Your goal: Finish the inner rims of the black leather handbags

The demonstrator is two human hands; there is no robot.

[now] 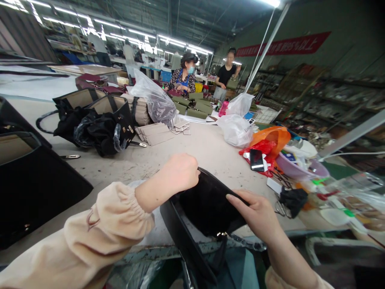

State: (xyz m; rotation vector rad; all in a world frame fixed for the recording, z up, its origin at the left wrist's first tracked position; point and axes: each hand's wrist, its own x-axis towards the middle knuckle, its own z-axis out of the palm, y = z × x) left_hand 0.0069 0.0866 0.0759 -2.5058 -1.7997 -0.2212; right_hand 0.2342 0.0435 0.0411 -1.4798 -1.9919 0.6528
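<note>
A black leather handbag (204,208) lies tilted at the near edge of the worktable (204,148), its mouth facing me. My left hand (180,172), in a cream sleeve, is closed on the bag's far upper rim. My right hand (255,212) grips the right side of the bag, thumb on the outside and fingers hidden inside. A small metal fitting shows at the bag's lower right corner.
Black handbags (99,120) and a black panel (33,188) sit at left. Card pieces (156,134), plastic bags (234,128), a phone (257,159) and a cluttered basin (297,164) lie ahead and right. Two people stand at the far end.
</note>
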